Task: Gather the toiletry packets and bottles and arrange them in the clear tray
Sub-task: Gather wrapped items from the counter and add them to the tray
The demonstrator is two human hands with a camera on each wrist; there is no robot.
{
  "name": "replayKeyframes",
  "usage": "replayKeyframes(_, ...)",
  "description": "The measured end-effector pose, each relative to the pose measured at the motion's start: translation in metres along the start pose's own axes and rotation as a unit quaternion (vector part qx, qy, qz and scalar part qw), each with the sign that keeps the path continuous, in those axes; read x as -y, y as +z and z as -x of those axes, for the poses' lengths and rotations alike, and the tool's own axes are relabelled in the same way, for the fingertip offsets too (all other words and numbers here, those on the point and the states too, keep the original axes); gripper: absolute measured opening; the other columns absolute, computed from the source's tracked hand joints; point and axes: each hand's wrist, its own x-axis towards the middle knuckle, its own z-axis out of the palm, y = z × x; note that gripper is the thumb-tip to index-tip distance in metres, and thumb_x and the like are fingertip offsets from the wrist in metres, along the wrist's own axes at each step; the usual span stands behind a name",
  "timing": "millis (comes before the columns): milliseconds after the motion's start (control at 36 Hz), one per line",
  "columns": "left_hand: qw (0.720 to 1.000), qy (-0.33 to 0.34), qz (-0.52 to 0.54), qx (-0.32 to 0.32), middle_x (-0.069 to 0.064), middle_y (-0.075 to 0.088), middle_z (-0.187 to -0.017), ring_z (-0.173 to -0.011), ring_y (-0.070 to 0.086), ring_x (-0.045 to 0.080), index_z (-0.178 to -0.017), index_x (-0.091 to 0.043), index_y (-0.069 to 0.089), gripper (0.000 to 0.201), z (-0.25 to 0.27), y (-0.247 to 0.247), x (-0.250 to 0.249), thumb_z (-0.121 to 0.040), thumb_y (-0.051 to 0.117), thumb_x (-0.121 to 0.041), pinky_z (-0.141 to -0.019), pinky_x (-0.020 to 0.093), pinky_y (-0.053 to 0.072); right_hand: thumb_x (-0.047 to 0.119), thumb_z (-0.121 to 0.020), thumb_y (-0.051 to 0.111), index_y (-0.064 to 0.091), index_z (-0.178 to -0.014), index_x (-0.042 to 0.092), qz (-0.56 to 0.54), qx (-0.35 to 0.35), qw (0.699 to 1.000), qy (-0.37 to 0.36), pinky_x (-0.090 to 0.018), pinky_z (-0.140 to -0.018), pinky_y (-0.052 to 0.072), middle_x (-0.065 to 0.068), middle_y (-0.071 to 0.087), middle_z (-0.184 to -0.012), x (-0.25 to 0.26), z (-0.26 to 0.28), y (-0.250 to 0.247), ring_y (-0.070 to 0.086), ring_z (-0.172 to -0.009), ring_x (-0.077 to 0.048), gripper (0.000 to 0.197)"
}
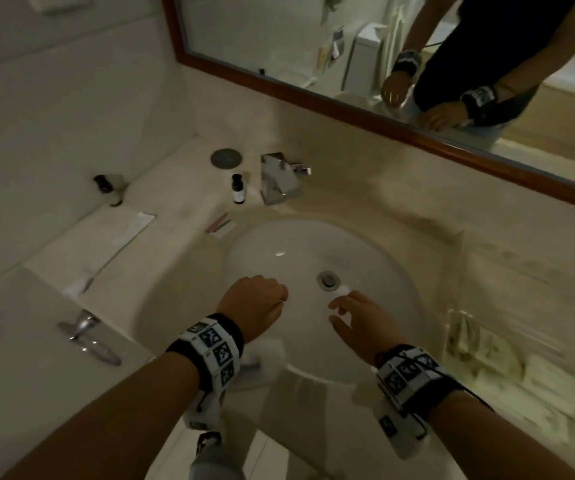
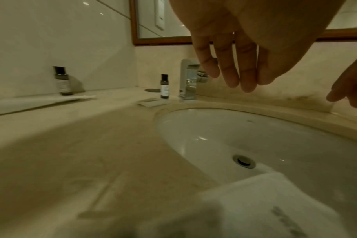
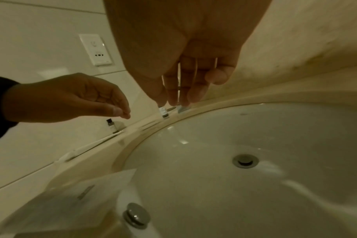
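Observation:
A small dark bottle (image 1: 239,188) with a white label stands left of the tap; a second bottle (image 1: 106,187) stands against the left wall. A long white packet (image 1: 133,226), a small packet (image 1: 220,225) with a pink strip and another long packet (image 1: 81,282) lie on the left counter. A white printed packet (image 2: 265,201) lies on the front rim, under my left wrist. The clear tray (image 1: 459,327) sits on the right counter. My left hand (image 1: 261,299) and right hand (image 1: 355,317) hover over the basin, fingers loose, holding nothing.
The white sink (image 1: 279,244) with its drain (image 1: 329,280) lies below both hands. A chrome tap (image 1: 280,178) stands behind it, with a round metal plate (image 1: 226,157) nearby. A framed mirror (image 1: 348,98) runs along the back wall. A towel ring (image 1: 88,337) hangs at the left.

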Motion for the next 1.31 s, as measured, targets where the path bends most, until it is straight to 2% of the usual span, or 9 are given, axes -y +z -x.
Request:
replayKeyframes(139,0.999,-0.038,0.007,0.005,0.009,0.068,-0.083,-0.074,0.062,0.030,-0.089,-0.012,0.067,0.011,0.019,-0.008,0.033,-0.086,0.057,-0.016,-0.067,0.038,0.051,0.036,-0.091,0.050,0.056,-0.114,0.028,-0.005,0.027,0.999,-0.025,-0.021,-0.074,0.040,0.006,0.056,-0.111,0.031,-0.020,0.018,0.044,-0.078,-0.007,0.025)
replayKeyframes(222,0.999,-0.051,0.007,0.005,0.009,0.068,-0.088,-0.079,0.062,0.031,-0.093,-0.013,0.066,0.013,0.027,-0.009,0.048,-0.088,0.055,-0.018,-0.070,0.038,0.048,0.037,-0.091,0.050,0.056,-0.112,0.030,-0.006,0.041,0.998,-0.037,-0.021,-0.073,0.040,0.008,0.056,-0.109,0.047,-0.029,0.027,0.046,-0.077,-0.007,0.023)
replayKeyframes(389,0.995,-0.080,-0.001,0.061,0.005,0.063,-0.109,-0.098,0.057,0.026,-0.111,-0.017,0.060,0.025,0.037,-0.007,0.071,-0.096,0.042,-0.024,-0.086,0.036,0.043,0.036,-0.089,0.053,0.057,-0.112,0.032,-0.015,0.092,0.994,-0.057,-0.022,-0.073,0.043,0.008,0.056,-0.107,0.066,-0.041,0.044,0.049,-0.077,-0.007,0.023)
replayKeyframes(583,0.993,-0.090,-0.009,0.077,0.005,0.062,-0.113,-0.100,0.056,0.026,-0.115,-0.019,0.058,0.026,0.044,-0.006,0.092,-0.097,0.040,-0.024,-0.088,0.036,0.042,0.036,-0.088,0.053,0.054,-0.117,0.033,0.010,0.182,0.981,-0.060,-0.025,-0.087,0.043,0.008,0.055,-0.116,0.078,-0.046,0.054,0.052,-0.096,-0.010,0.030)
replayKeyframes(667,0.992,-0.095,-0.014,0.076,0.003,0.061,-0.114,-0.103,0.055,0.024,-0.116,-0.020,0.056,0.027,0.045,-0.008,0.104,-0.097,0.039,-0.026,-0.089,0.035,0.042,0.036,-0.088,0.054,0.053,-0.118,0.033,0.012,0.184,0.981,-0.063,-0.025,-0.088,0.043,0.008,0.055,-0.116,0.083,-0.049,0.058,0.053,-0.101,-0.011,0.031)
replayKeyframes(778,0.991,-0.106,-0.006,0.080,0.003,0.059,-0.117,-0.105,0.054,0.025,-0.117,-0.020,0.055,0.027,0.045,-0.011,0.119,-0.097,0.039,-0.027,-0.091,0.035,0.041,0.036,-0.087,0.054,0.053,-0.118,0.032,0.007,0.178,0.982,-0.059,-0.024,-0.084,0.041,0.008,0.056,-0.115,0.090,-0.061,0.061,0.051,-0.092,-0.010,0.031)
replayKeyframes(917,0.990,-0.122,-0.004,0.076,0.003,0.057,-0.119,-0.107,0.052,0.025,-0.117,-0.020,0.054,0.026,0.042,-0.014,0.139,-0.097,0.039,-0.027,-0.092,0.035,0.040,0.034,-0.088,0.052,0.053,-0.118,0.031,0.013,0.163,0.985,-0.047,-0.024,-0.084,0.041,0.006,0.056,-0.115,0.100,-0.087,0.063,0.055,-0.100,-0.014,0.030)
replayKeyframes(1139,0.987,-0.151,0.008,0.048,0.002,0.057,-0.116,-0.105,0.052,0.025,-0.113,-0.020,0.057,0.024,0.035,-0.018,0.173,-0.095,0.042,-0.027,-0.091,0.037,0.041,0.033,-0.089,0.053,0.052,-0.121,0.029,0.020,0.135,0.989,-0.048,-0.028,-0.084,0.046,0.004,0.054,-0.118,0.122,-0.134,0.062,0.057,-0.097,-0.015,0.032)
replayKeyframes(1306,0.983,-0.184,0.002,0.016,0.002,0.056,-0.119,-0.107,0.051,0.024,-0.112,-0.018,0.058,0.023,0.034,-0.026,0.210,-0.094,0.046,-0.026,-0.093,0.036,0.041,0.032,-0.090,0.053,0.049,-0.124,0.027,0.023,0.113,0.992,-0.046,-0.033,-0.088,0.048,0.002,0.046,-0.125,0.141,-0.171,0.060,0.056,-0.104,-0.019,0.035)
